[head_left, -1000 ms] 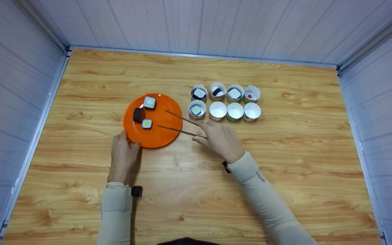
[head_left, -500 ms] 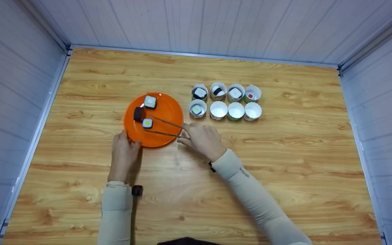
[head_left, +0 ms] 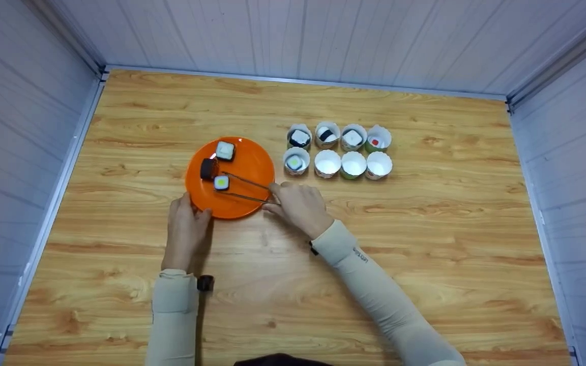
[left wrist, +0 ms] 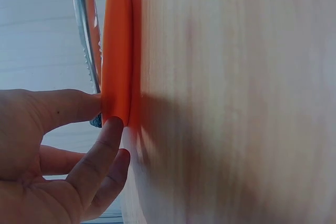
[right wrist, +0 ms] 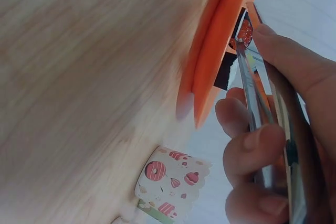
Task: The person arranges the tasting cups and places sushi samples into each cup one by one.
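Observation:
My left hand (head_left: 185,226) pinches the near left rim of an orange plate (head_left: 250,157), thumb on top and a finger beneath, as the left wrist view shows. My right hand (head_left: 300,207) holds metal tongs (head_left: 244,180) over the plate. The tips stand apart on either side of a small sushi piece (head_left: 221,182) with a yellow centre. Just behind it lies a dark-wrapped sushi roll (head_left: 208,169) on its side, and farther back a white-topped sushi piece (head_left: 225,150). In the right wrist view, fingers curl round the tongs (right wrist: 248,82).
Right of the plate, paper cups stand in two rows. Each back-row cup holds a piece, such as the white one in this cup (head_left: 352,138). The front left cup (head_left: 296,161) holds a yellow-centred piece; the other front cups (head_left: 327,163) show bare insides. Pale walls (head_left: 298,40) enclose the table.
My right hand has moved left with the tongs, bringing the spread tips from the plate's right part to both sides of the yellow-centred sushi piece. My left hand stays on the rim.

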`<state>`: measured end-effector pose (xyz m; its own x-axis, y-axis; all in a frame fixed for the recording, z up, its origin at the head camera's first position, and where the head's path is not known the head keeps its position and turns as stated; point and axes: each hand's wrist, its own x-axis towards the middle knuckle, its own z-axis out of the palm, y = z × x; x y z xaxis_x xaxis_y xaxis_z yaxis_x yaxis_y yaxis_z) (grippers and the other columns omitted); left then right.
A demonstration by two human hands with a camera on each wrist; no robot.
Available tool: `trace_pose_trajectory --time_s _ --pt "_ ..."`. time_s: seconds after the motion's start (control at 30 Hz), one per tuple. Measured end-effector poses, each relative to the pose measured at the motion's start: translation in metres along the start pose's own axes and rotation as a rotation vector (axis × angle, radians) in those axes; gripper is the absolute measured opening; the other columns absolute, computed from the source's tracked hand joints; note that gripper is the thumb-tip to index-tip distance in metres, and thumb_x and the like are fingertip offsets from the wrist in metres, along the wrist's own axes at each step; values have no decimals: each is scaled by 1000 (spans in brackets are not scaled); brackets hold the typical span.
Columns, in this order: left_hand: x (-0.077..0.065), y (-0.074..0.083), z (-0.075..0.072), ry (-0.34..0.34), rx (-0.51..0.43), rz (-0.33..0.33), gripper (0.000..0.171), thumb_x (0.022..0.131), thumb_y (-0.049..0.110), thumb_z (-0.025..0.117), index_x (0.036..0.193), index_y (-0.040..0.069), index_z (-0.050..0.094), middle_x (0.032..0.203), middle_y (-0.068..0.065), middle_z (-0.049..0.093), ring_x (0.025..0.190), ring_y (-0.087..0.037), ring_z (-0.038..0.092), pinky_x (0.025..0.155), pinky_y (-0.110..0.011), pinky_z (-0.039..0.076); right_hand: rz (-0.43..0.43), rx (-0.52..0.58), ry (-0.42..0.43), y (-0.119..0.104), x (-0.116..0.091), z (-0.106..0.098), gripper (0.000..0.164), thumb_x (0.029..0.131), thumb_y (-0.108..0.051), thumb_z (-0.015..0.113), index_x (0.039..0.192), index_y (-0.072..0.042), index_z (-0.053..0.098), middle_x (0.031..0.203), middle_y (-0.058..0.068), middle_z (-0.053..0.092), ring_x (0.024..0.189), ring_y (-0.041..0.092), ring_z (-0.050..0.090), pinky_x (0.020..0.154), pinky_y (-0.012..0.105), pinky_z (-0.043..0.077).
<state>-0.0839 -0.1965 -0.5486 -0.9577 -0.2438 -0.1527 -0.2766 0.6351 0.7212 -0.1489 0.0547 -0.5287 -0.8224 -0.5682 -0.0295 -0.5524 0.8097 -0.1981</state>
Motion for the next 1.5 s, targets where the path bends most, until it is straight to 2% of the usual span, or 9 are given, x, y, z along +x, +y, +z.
trace_pose_trajectory --time_s 0.2,0.4,0.53,0.77,0.9,1.1,1.27,1.33,1.5 --pt "1 0 0 -1 1 -1 40 96 6 62 132 -9 51 127 -28 48 117 -37 45 98 -51 40 3 -21 -16 -1 2 3 36 94 -53 64 109 -19 65 72 -2 56 58 20 58 45 36 42" --pt "1 1 0 -9 -4 4 40 97 5 62 132 -9 51 127 -27 48 113 -35 45 96 -49 41 -1 -14 7 0 2 6 36 94 -52 64 109 -19 67 72 -1 59 57 20 58 45 36 43" --pt "1 2 0 -24 -1 -16 44 97 6 62 136 -8 48 130 -28 46 117 -37 44 99 -50 41 -9 -5 19 3 -1 8 36 95 -52 63 111 -20 67 72 -1 58 59 20 59 45 37 44" --pt "0 2 0 -28 -21 -19 45 97 5 62 137 -8 47 132 -28 45 116 -36 44 98 -48 41 -37 18 91 9 -11 5 32 94 -48 66 110 -20 68 71 -3 55 60 20 61 46 37 45" --pt "1 2 0 -27 -26 -21 48 97 5 62 140 -9 45 134 -29 44 118 -36 44 100 -48 41 -49 29 129 14 -17 2 32 95 -45 67 112 -18 69 75 -2 61 63 21 64 47 37 47" --pt "1 3 -1 -47 -19 -60 52 98 7 61 144 -8 41 138 -28 42 127 -38 41 107 -49 37 -35 43 137 25 -27 -7 38 96 -47 64 123 -21 68 85 -2 69 70 21 67 51 37 49" --pt "1 3 -1 -51 -17 -79 52 98 7 61 144 -6 42 138 -27 42 126 -38 42 107 -49 37 -19 48 184 36 -38 -15 42 95 -48 65 125 -19 68 80 1 68 60 21 62 45 36 44" --pt "1 2 -1 -48 -18 -74 51 98 7 61 144 -6 42 137 -27 42 126 -38 42 107 -50 37 -4 48 199 41 -43 -19 43 94 -47 66 126 -18 69 73 2 66 55 20 57 43 36 40" --pt "1 1 0 -30 -27 -22 43 97 5 62 137 -6 49 132 -25 46 122 -35 44 105 -49 39 59 63 233 56 -59 -31 43 92 -46 69 124 -17 71 78 4 70 51 19 53 41 36 39"
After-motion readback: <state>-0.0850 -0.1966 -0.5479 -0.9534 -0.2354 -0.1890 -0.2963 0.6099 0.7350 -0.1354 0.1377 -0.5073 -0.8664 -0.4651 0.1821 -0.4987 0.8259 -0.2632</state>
